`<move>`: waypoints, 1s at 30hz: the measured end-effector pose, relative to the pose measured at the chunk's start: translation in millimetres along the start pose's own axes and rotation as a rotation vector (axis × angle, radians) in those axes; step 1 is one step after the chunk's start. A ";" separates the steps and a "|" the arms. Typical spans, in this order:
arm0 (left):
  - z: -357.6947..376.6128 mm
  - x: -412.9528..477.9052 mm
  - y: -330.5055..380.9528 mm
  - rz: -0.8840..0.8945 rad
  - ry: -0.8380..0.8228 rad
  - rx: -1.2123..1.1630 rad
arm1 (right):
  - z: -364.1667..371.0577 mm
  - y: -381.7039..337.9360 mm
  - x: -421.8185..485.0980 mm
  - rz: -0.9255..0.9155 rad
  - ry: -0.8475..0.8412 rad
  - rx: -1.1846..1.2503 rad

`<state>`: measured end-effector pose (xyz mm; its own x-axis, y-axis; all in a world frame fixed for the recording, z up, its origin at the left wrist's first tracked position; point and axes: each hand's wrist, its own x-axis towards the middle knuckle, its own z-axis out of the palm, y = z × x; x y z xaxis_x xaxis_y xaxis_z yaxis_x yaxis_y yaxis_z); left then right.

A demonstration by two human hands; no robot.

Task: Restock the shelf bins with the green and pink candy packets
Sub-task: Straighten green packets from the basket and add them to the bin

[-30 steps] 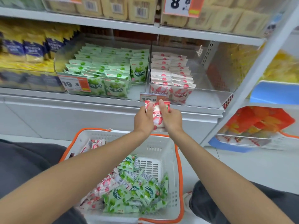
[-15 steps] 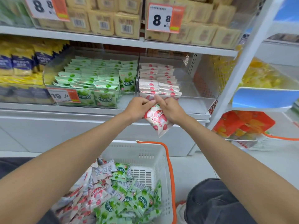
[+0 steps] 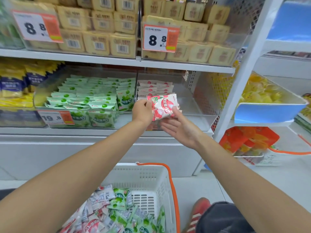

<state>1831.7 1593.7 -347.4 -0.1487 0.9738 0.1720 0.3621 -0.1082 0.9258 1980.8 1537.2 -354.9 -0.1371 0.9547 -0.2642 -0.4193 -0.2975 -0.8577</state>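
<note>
The left hand (image 3: 142,111) pinches the pink packet (image 3: 164,105) by its left edge, thumb on the printed face; the packet lies at that hand's 3 o'clock. The right hand (image 3: 181,130) is spread palm-up at the packet's 5 o'clock, fingertips (image 3: 175,109) touching its lower right edge. Judging by its print, the packet's long axis runs near 12 to 6, top up, face toward the camera. The pink bin (image 3: 198,106) opens just behind at 12; the green bin (image 3: 125,119) lies at 9; the basket (image 3: 151,175) at 6.
</note>
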 end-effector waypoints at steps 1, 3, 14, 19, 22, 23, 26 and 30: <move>7.6 4.9 1.8 0.008 -0.014 -0.005 | 0.0 -0.8 4.1 -0.050 0.025 0.022; 19.8 17.0 6.5 0.035 -0.068 -0.008 | -4.0 -11.7 15.9 -0.142 0.129 0.076; 86.4 152.2 10.9 0.255 -0.313 0.785 | -114.9 -104.4 169.5 -0.262 0.621 -0.830; 105.4 191.7 -13.2 0.401 -0.453 1.039 | -131.4 -114.7 238.3 -0.240 0.563 -1.134; 107.7 196.2 -23.7 0.390 -0.416 1.045 | -128.8 -110.5 261.2 -0.213 0.512 -1.059; 108.0 195.2 -23.8 0.392 -0.406 1.044 | -128.6 -108.4 266.6 -0.209 0.526 -1.046; 109.2 193.1 -24.2 0.388 -0.386 1.048 | -129.5 -100.3 276.2 -0.238 0.575 -1.002; 110.7 191.9 -24.7 0.369 -0.368 1.058 | -129.6 -93.2 280.4 -0.305 0.583 -0.980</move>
<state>1896.1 1805.5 -374.5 0.3363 0.9361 0.1033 0.9363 -0.3442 0.0704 2097.7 1833.5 -406.2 0.3870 0.9197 0.0662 0.5387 -0.1673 -0.8257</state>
